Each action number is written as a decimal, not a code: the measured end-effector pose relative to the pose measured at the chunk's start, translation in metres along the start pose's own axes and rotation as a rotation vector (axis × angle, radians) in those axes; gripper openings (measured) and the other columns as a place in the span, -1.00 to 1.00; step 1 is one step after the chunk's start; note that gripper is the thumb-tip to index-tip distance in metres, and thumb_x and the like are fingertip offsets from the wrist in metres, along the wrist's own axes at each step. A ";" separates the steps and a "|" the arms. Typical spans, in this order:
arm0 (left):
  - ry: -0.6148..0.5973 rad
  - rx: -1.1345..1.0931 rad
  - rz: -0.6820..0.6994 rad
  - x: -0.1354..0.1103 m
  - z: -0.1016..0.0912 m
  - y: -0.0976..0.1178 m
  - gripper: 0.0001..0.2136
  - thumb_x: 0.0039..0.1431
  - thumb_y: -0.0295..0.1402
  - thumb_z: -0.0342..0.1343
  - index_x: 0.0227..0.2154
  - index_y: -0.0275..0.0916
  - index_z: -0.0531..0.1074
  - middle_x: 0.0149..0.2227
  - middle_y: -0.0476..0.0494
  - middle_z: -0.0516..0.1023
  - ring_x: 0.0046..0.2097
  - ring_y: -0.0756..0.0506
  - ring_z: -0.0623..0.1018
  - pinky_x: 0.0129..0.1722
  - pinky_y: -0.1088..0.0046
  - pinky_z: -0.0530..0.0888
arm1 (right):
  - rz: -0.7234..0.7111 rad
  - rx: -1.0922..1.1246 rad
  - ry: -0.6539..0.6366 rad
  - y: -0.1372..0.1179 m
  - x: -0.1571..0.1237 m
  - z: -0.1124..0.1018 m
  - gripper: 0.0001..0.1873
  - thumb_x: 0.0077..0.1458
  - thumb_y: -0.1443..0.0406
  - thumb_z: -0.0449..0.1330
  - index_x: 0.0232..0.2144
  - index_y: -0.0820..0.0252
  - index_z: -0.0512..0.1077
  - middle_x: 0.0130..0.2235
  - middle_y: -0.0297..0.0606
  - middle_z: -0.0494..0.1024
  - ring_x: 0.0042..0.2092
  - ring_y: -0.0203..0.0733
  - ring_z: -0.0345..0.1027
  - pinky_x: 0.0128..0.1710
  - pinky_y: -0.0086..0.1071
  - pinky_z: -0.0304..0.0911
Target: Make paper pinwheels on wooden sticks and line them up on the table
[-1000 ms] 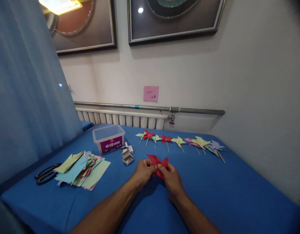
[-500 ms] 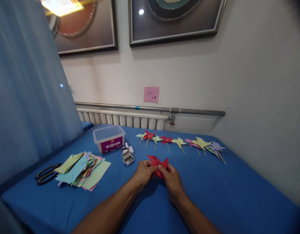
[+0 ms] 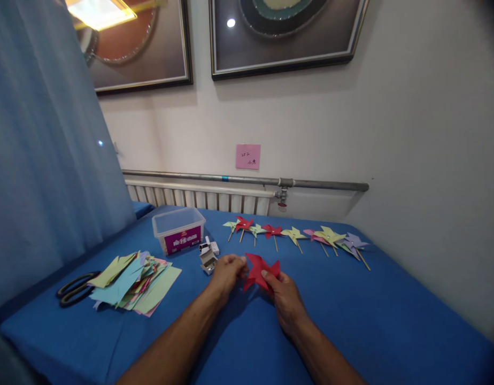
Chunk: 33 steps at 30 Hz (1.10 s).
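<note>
A red paper pinwheel (image 3: 257,271) is pinched in my right hand (image 3: 286,298), with the thumb across its middle and its blades folded in. No stick shows on it. My left hand (image 3: 228,275) is apart from the pinwheel, just to its left, with loosely bent fingers and nothing visible in them. Beside that hand stands a small opened box (image 3: 208,261) with tiny bits inside, too small to name. Behind it lies another small white box (image 3: 214,247).
A clear plastic tub (image 3: 178,219) with a purple label stands at the back left. Cut coloured paper (image 3: 126,280) lies heaped near black-handled scissors (image 3: 74,289). Several finished pinwheels on sticks (image 3: 294,234) line the back of the blue-covered table (image 3: 351,326), by the wall.
My left hand has let go of the red pinwheel and moved left towards the small opened box. My right hand keeps hold of the pinwheel, which now shows more fully.
</note>
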<state>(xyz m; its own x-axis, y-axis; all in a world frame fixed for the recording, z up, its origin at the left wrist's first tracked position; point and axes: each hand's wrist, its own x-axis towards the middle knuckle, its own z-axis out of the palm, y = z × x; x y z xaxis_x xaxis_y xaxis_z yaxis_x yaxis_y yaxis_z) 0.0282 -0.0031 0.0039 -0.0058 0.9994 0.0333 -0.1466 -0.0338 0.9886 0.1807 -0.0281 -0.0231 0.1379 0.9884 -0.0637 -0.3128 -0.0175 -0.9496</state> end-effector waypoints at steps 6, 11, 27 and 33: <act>0.547 0.354 0.248 0.033 -0.087 0.038 -0.81 0.05 -0.22 0.12 -0.46 -0.25 0.51 -0.51 -0.03 0.52 -0.43 -0.05 0.47 -0.39 0.49 0.33 | 0.068 0.094 0.056 -0.007 0.001 -0.004 -0.69 -0.26 0.16 0.49 -0.45 0.17 0.55 -0.44 -0.31 0.63 -0.42 -0.20 0.45 -0.33 -0.32 0.40; 0.311 0.608 0.170 0.037 -0.116 0.041 -0.84 0.04 -0.34 0.09 -0.57 -0.24 0.46 -0.57 -0.01 0.47 -0.47 -0.05 0.42 -0.41 0.47 0.27 | 0.040 0.071 0.096 -0.004 0.008 -0.010 -0.72 -0.24 0.17 0.49 -0.46 0.16 0.56 -0.46 -0.33 0.63 -0.44 -0.20 0.45 -0.34 -0.32 0.40; 0.077 1.165 0.224 0.020 -0.090 0.030 -0.88 0.10 -0.44 0.18 -0.52 -0.20 0.53 -0.40 -0.22 0.60 -0.24 -0.21 0.57 -0.19 0.35 0.32 | -0.002 -0.009 0.075 0.000 0.008 -0.010 -0.73 -0.20 0.14 0.45 -0.46 0.16 0.58 -0.48 -0.34 0.61 -0.44 -0.18 0.41 -0.36 -0.30 0.34; 0.107 1.287 0.105 0.016 -0.078 0.020 -0.91 0.08 -0.47 0.18 -0.50 -0.25 0.54 -0.37 -0.38 0.63 -0.19 -0.30 0.60 -0.14 0.27 0.37 | 0.002 -0.018 0.073 -0.002 0.006 -0.007 -0.71 -0.24 0.13 0.45 -0.46 0.16 0.57 -0.47 -0.34 0.62 -0.43 -0.17 0.42 -0.33 -0.30 0.34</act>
<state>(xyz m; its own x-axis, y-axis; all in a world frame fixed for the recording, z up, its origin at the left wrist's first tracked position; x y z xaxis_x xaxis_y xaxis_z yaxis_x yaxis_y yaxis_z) -0.0523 0.0124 0.0128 -0.0463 0.9850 0.1660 0.9101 -0.0270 0.4136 0.1886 -0.0231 -0.0236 0.2054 0.9748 -0.0873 -0.2964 -0.0230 -0.9548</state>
